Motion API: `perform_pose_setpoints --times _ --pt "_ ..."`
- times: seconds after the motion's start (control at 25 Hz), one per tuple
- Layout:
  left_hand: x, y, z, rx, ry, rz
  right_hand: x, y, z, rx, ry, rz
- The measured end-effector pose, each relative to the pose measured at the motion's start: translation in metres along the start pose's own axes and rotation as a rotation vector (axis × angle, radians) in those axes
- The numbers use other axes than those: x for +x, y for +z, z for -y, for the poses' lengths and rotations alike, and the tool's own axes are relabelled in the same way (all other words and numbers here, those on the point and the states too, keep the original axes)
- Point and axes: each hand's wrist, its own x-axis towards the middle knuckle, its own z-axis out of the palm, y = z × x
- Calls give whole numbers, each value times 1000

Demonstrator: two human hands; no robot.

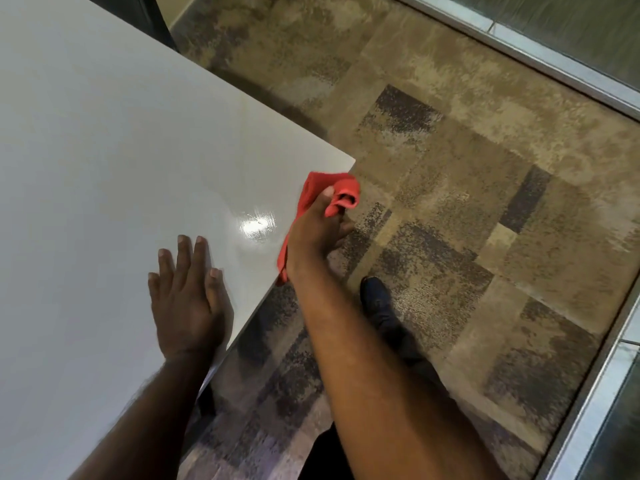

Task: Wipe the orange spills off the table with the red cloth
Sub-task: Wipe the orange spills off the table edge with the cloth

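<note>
Left hand [189, 292] is flat on the white table [86, 168], palm down, fingers spread a bit, close to the near right edge. Right hand [317, 230] is curled tight around the red cloth [313, 194], bunched up right at the table's right corner, with part of it hanging over the patterned carpet [467, 220]. There's a shiny wet patch [258, 225] just left of the cloth

patchy brown carpet [450, 168], metal-framed glass wall [571, 32]
</note>
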Motion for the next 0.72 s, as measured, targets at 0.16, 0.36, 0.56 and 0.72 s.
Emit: perform_pose_setpoints --times 0.16,0.36,0.56,0.72 --pt "1 0 0 -3 0 0 -35 6 -79 -8 -12 -80" --pt "1 0 2 13 -8 -9 -28 14 -76 -77 -89 -132" --pt "0 2 4 1 -32 1 20 14 -21 -122 -169 -144" --pt "1 5 7 -31 -34 8 57 14 18 -102 -180 -136"
